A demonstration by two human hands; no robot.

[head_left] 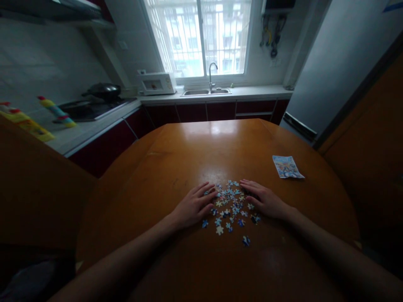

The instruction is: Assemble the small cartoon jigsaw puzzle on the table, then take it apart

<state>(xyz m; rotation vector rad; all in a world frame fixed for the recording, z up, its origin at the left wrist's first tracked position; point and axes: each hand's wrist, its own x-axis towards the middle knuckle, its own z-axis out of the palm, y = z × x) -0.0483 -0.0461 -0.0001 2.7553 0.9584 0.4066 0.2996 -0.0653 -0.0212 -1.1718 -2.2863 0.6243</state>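
Several loose jigsaw puzzle pieces [231,200] lie in a scattered patch on the wooden table, mostly blue and pale ones. At the left edge of the patch rests my left hand [195,204], palm down with fingers stretched out, its fingertips at the outer pieces. My right hand [263,199] lies on the opposite side, also palm down and fingers apart, touching the patch's right edge. Neither hand has a piece lifted. Nearer to me, one dark blue puzzle piece [246,240] sits apart from the others. Some pieces may be hidden under my fingers.
The brown table [176,155] has rounded sides. A printed picture sheet [287,167] lies on it to the right. Beyond stand a counter with a sink [206,92], a microwave [157,84], a pan [103,90] on the stove, and bottles [58,112]. A fridge [340,67] stands right.
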